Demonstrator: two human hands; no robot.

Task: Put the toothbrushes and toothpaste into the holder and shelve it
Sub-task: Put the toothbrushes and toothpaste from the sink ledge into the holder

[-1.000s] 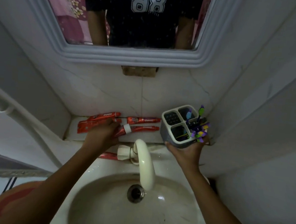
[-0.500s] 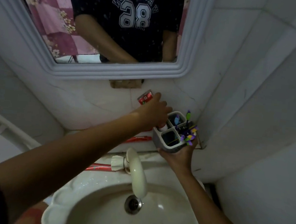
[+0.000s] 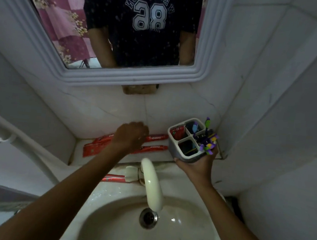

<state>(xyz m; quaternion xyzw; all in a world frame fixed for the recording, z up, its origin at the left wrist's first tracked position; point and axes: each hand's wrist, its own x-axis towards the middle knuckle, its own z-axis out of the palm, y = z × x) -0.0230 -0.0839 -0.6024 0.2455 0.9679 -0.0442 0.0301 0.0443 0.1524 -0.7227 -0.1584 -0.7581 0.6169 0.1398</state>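
On the ledge behind the sink, the left hand (image 3: 131,134) is now closing on another toothpaste tube (image 3: 155,138); one tube (image 3: 178,132) is already standing in the holder (image 3: 186,154), which the right hand (image 3: 197,165) is gripping.

The scene is dim and bluish-grey, with soft, even light and no hard shadows; the tiled walls read brightest at 2 o'clock while the corners at 7 and 8 o'clock sink into murk. Small glints of glare sit on the curved tap spout (image 3: 152,185) and in the wet sink basin (image 3: 173,220) near the drain. Wide-angle distortion bows the mirror frame (image 3: 126,78) and wall lines toward the edges, the mirror glass is speckled, and the left hand (image 3: 131,134) looks slightly motion-blurred.
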